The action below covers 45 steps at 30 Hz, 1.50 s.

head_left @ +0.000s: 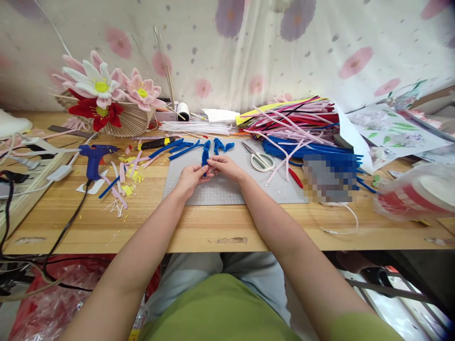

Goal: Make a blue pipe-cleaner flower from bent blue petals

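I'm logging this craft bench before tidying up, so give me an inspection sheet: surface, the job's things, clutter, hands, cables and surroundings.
Surface: wooden table with a grey cutting mat in the middle.
Job's things: blue pipe cleaner piece held over the mat; more bent blue pieces behind it.
Clutter: scissors, blue glue gun, pile of mixed pipe cleaners, pink and yellow offcuts, tape roll.
Hands: left hand and right hand both pinch the blue piece.
Cables: black cord runs from the glue gun off the table's left edge; white cord at right.
Surroundings: floral curtain behind; handmade flowers at back left.
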Motion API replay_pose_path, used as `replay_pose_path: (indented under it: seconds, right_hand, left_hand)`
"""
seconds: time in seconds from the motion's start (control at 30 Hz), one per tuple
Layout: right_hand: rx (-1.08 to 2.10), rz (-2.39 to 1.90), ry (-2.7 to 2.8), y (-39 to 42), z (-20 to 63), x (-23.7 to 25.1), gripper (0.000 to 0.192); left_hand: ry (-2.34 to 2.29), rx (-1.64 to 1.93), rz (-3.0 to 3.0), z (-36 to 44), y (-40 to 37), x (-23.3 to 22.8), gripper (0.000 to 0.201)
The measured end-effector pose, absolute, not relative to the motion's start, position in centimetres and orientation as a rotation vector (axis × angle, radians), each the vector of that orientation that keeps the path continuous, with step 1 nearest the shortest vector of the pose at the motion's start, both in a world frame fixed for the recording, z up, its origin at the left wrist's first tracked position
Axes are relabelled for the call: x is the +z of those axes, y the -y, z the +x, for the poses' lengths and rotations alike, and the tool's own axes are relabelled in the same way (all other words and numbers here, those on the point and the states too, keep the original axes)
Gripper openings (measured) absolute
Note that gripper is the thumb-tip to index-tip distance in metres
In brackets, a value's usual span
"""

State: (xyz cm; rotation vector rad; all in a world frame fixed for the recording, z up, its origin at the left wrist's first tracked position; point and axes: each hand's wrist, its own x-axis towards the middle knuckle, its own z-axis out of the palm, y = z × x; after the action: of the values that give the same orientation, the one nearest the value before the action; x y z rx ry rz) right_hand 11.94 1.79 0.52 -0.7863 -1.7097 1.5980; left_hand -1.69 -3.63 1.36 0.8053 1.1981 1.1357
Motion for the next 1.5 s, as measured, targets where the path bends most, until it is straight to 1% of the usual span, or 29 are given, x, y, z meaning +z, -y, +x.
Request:
replay_pose_path:
  seconds: [0.23,0.4,0.6,0.7,0.77,0.83,0.9,0.93,0.97,1.03,1.13,1.2,1.27,1.37,1.5]
  right_hand:
    - [1.352,-0.835,1.825,-2.3,11.8,-0.1,0.034]
    - [1.219,-0.875,1.764,-2.2,11.4,0.0,0.031]
    - [1.532,-0.881,1.656,-1.6,11.3,0.3,0.035]
    - [1.524,-0.923,1.606,-1.7,11.0,-0.1,0.035]
    - [1.406,-0.914,1.628,-1.9,10.7,-0.3,0.032]
    - [1.195,-0.923,1.699,-2.2,10.4,-0.4,0.028]
    - [0.998,-0.96,1.758,-2.4,10.3,-0.4,0.027]
    - [0.962,-0.977,1.772,-2.4,10.2,-0.4,0.027]
    - [0.983,-0.988,1.769,-2.4,10.3,-0.5,0.026]
    - [1.146,-0.998,1.709,-2.4,10.4,-0.5,0.026]
    - [1.435,-0.984,1.57,-2.1,11.0,-0.3,0.032]
    - [1.576,-0.969,1.496,-1.9,11.3,-0.1,0.036]
    - [1.691,-0.944,1.434,-1.7,11.6,0.2,0.038]
    - [1.768,-0.9,1.391,-1.6,11.7,0.4,0.04]
    - [1.773,-0.854,1.423,-1.8,11.8,0.3,0.038]
  left_hand:
    - [-1.378,1.151,0.918,-1.4,3.4,0.8,0.014]
    - [-1.323,1.136,0.912,-1.3,3.5,1.2,0.009]
    - [-1.301,1.114,0.901,-1.5,3.7,1.3,0.011]
    - [-1.301,1.085,0.893,-1.3,3.7,1.2,0.012]
    - [-1.319,1.084,0.866,-1.2,3.6,1.2,0.014]
    - [-1.332,1.092,0.83,-1.0,3.5,1.3,0.016]
    - [-1.342,1.099,0.796,-0.9,3.3,1.3,0.017]
    - [-1.343,1.099,0.788,-0.9,3.3,1.2,0.017]
    - [-1.34,1.098,0.785,-0.8,3.2,1.2,0.017]
    - [-1.309,1.102,0.794,-0.8,3.1,1.0,0.016]
    - [-1.197,1.156,0.79,-1.2,3.2,1.1,0.003]
    - [-1.11,1.156,0.764,-1.6,3.4,1.5,0.012]
    - [-1.029,1.109,0.738,-2.0,3.6,1.8,0.013]
    - [-0.956,1.053,0.71,-2.4,3.6,1.9,0.013]
    - [-1.017,1.065,0.696,-2.3,3.4,1.5,0.016]
